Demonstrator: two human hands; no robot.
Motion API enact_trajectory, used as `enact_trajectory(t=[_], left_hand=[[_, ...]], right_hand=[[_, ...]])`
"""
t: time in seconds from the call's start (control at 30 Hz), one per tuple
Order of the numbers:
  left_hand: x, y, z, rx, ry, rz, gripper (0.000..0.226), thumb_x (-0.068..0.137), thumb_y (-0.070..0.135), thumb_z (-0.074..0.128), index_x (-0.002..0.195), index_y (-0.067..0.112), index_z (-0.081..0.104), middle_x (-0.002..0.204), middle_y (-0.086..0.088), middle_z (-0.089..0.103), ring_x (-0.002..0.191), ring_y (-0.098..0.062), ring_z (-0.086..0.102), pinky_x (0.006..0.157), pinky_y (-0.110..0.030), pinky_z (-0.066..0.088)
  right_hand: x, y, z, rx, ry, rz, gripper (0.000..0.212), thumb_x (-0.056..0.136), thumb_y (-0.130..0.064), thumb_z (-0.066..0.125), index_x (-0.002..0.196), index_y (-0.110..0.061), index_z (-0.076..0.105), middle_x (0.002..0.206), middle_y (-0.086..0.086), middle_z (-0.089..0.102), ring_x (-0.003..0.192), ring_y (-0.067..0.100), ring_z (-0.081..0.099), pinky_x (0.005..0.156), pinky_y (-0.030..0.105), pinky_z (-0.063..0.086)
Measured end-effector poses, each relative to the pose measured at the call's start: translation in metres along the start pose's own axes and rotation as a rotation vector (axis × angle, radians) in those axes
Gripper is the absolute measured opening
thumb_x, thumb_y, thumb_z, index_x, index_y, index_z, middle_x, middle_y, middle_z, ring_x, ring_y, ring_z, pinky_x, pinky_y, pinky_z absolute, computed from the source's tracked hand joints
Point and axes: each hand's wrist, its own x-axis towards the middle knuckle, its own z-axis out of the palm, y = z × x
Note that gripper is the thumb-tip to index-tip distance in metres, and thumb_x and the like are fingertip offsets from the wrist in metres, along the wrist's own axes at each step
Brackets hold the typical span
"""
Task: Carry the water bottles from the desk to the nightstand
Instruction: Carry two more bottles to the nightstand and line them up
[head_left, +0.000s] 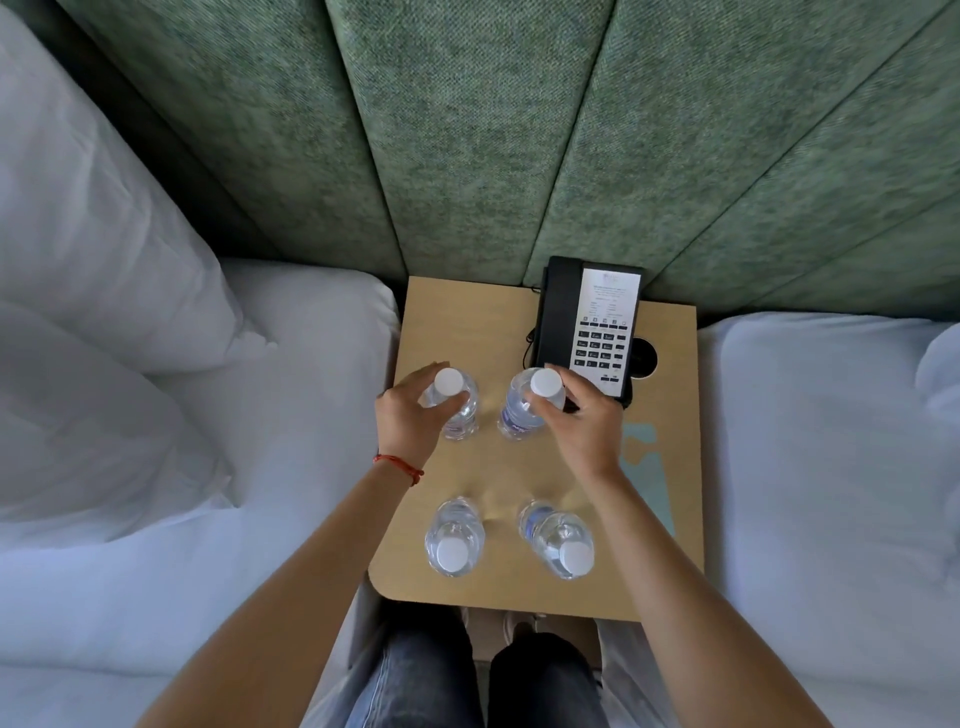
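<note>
Several clear water bottles with white caps stand upright on the wooden nightstand (670, 509). My left hand (402, 418) grips the far left bottle (460, 410) just below its cap. My right hand (582, 423) grips the far right bottle (519, 410) near its neck, right beside the telephone. Two more bottles stand free near the front edge: the near left bottle (454, 538) and the near right bottle (558, 540).
A black telephone (587, 327) with a white keypad card occupies the back right of the nightstand, a round hole (647, 358) beside it. White beds (234, 519) flank both sides, pillows (93, 249) at left. A green padded headboard (478, 130) rises behind.
</note>
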Motion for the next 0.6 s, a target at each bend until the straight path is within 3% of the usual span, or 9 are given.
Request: enact_trajectory(t=[0.2, 0.43, 0.6], left_hand=[[0.04, 0.012, 0.002, 0.005, 0.023, 0.018, 0.039, 0.07, 0.008, 0.076, 0.108, 0.006, 0.066, 0.113, -0.011, 0.066, 0.101, -0.015, 0.06, 0.078, 0.007, 0.033], [0.094, 0.025, 0.008, 0.029, 0.034, 0.054, 0.033, 0.072, 0.012, 0.074, 0.104, 0.01, 0.068, 0.101, -0.006, 0.07, 0.089, -0.011, 0.058, 0.069, 0.006, 0.033], [0.12, 0.027, 0.013, 0.021, 0.002, 0.065, 0.035, 0.072, 0.012, 0.074, 0.106, 0.01, 0.067, 0.107, -0.005, 0.069, 0.097, -0.011, 0.059, 0.073, 0.001, 0.038]], right_hand=[[0.038, -0.013, 0.021, 0.083, -0.04, -0.031, 0.033, 0.072, -0.031, 0.072, 0.1, -0.012, 0.07, 0.096, 0.001, 0.073, 0.088, 0.013, 0.067, 0.077, 0.033, 0.055], [0.09, -0.02, 0.036, 0.097, -0.003, -0.054, 0.031, 0.073, -0.021, 0.075, 0.101, -0.011, 0.069, 0.092, -0.004, 0.071, 0.083, 0.001, 0.06, 0.072, 0.013, 0.046], [0.115, -0.015, 0.041, 0.096, -0.032, -0.009, 0.035, 0.073, -0.016, 0.074, 0.107, -0.01, 0.068, 0.101, 0.004, 0.072, 0.09, 0.013, 0.064, 0.08, 0.026, 0.05]])
